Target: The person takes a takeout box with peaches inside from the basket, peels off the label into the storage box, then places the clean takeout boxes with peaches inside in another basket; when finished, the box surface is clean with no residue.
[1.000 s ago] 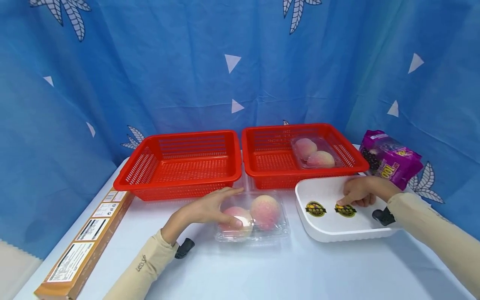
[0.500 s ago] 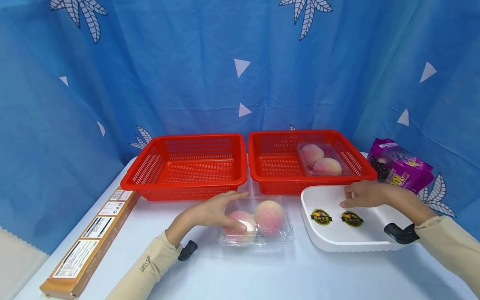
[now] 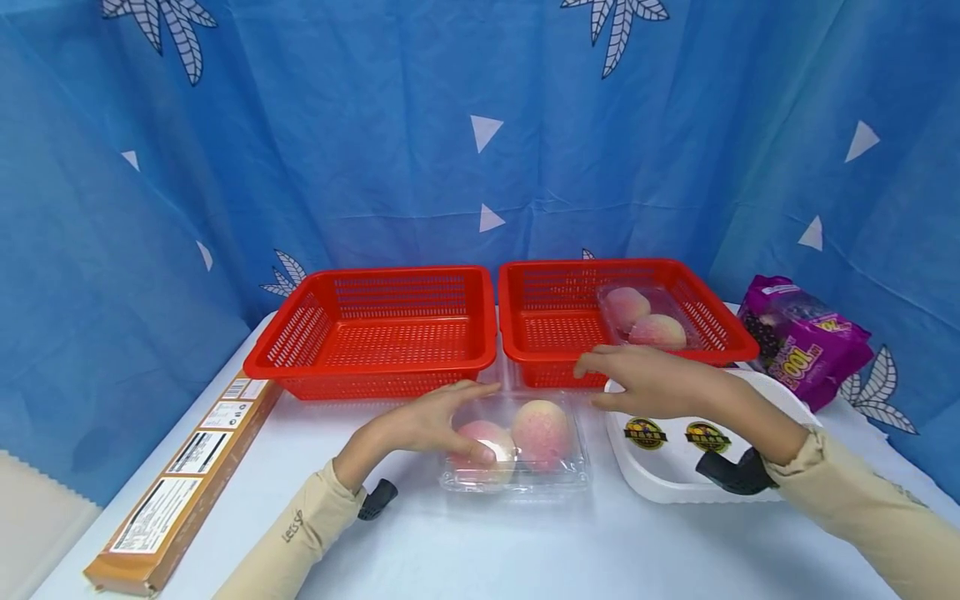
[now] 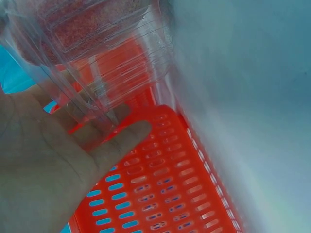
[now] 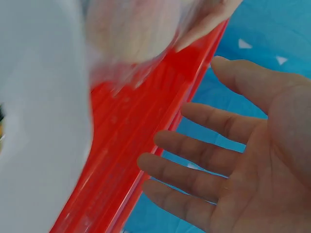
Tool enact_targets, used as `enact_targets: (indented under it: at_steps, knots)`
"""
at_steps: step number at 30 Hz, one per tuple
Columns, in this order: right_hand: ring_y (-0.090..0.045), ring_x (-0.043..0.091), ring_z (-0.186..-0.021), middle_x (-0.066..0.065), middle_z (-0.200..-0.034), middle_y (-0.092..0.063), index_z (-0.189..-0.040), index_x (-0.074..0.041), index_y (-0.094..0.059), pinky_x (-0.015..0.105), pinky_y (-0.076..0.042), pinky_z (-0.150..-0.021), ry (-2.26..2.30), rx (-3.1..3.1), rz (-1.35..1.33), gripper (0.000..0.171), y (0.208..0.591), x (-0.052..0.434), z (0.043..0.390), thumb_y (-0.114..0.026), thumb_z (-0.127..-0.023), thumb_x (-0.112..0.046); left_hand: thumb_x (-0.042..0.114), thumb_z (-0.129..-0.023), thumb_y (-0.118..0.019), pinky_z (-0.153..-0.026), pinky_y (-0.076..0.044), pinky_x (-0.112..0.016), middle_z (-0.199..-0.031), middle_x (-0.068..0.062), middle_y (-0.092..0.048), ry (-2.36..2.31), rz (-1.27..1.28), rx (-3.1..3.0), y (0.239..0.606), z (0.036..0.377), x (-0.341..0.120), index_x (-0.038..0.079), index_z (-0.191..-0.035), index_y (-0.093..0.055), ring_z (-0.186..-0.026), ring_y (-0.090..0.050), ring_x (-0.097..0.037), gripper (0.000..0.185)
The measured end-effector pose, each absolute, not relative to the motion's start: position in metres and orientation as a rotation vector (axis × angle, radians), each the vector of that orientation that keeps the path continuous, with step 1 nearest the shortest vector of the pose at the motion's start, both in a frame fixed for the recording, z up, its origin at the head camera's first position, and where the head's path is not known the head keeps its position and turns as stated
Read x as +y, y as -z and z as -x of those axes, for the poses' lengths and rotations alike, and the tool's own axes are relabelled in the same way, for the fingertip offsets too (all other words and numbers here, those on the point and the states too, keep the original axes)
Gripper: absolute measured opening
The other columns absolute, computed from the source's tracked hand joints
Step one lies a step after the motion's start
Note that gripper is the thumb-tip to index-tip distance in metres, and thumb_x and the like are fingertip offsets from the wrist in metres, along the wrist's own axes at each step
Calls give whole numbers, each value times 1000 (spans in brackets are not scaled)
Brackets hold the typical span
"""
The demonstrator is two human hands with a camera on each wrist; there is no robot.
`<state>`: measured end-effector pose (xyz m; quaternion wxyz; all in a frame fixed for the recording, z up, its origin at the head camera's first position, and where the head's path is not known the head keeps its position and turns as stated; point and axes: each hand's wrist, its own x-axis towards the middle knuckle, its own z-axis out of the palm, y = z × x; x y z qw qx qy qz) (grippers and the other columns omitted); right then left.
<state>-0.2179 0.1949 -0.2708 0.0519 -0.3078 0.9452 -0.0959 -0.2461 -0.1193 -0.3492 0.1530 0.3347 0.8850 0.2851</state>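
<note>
A clear plastic box with two peaches (image 3: 525, 437) lies on the table in front of the red baskets. My left hand (image 3: 435, 421) holds its left end, thumb on the lid and fingers along the far edge. In the left wrist view my palm (image 4: 43, 165) lies against the clear box (image 4: 97, 48). My right hand (image 3: 637, 383) hovers with fingers spread just right of the box, above the left edge of the white tray (image 3: 667, 482). The right wrist view shows these fingers (image 5: 204, 160) straight and holding nothing.
Two red baskets stand side by side; the left basket (image 3: 375, 371) holds nothing, the right basket (image 3: 551, 375) holds a second peach box (image 3: 645, 321). Two round stickers (image 3: 645, 433) sit in the tray. A purple bag (image 3: 806, 346) lies far right, a long brown carton (image 3: 183, 475) far left.
My right hand has lifted off the stickers in the white tray and moved left toward the peach box. The left hand has stayed on the box.
</note>
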Motion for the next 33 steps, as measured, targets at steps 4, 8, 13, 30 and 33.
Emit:
enact_targets:
  at_steps: [4, 8, 13, 30, 33]
  knots:
    - [-61, 17, -102, -4, -112, -64, -122, -19, -62, 36, -56, -81, 302, 2853, 993, 39, 272, 174, 225, -70, -86, -32, 54, -73, -76, -109, -32, -53, -153, -4, -32, -817, -960, 2535, 349, 246, -119, 32, -149, -34, -140, -29, -25, 89]
    - [-61, 19, -106, -2, -115, -65, -124, -16, -62, 38, -54, -88, 322, 2798, 1066, 40, 274, 158, 234, -68, -88, -32, 55, -73, -76, -108, -33, -53, -152, -4, -32, -817, -955, 2533, 349, 247, -120, 34, -149, -34, -139, -31, -24, 89]
    - [-61, 15, -92, -6, -101, -66, -122, -14, -63, 34, -54, -84, 311, 2704, 1080, 40, 284, 139, 244, -67, -89, -34, 55, -73, -76, -109, -32, -53, -153, -4, -31, -812, -955, 2536, 349, 247, -120, 33, -149, -33, -140, -30, -25, 90]
    - [-54, 22, -113, 4, -125, -60, -138, -10, -52, 43, -46, -98, 260, 2568, 1028, 53, 301, 125, 262, -60, -92, -33, 59, -72, -75, -108, -33, -54, -152, -4, -31, -804, -930, 2531, 349, 247, -121, 37, -149, -32, -140, -29, -25, 91]
    - [-52, 25, -118, 8, -131, -57, -141, -6, -48, 45, -44, -101, 352, 2532, 986, 53, 305, 126, 260, -57, -93, -26, 58, -72, -75, -108, -33, -54, -152, -3, -32, -802, -938, 2530, 349, 247, -120, 38, -149, -32, -139, -30, -25, 90]
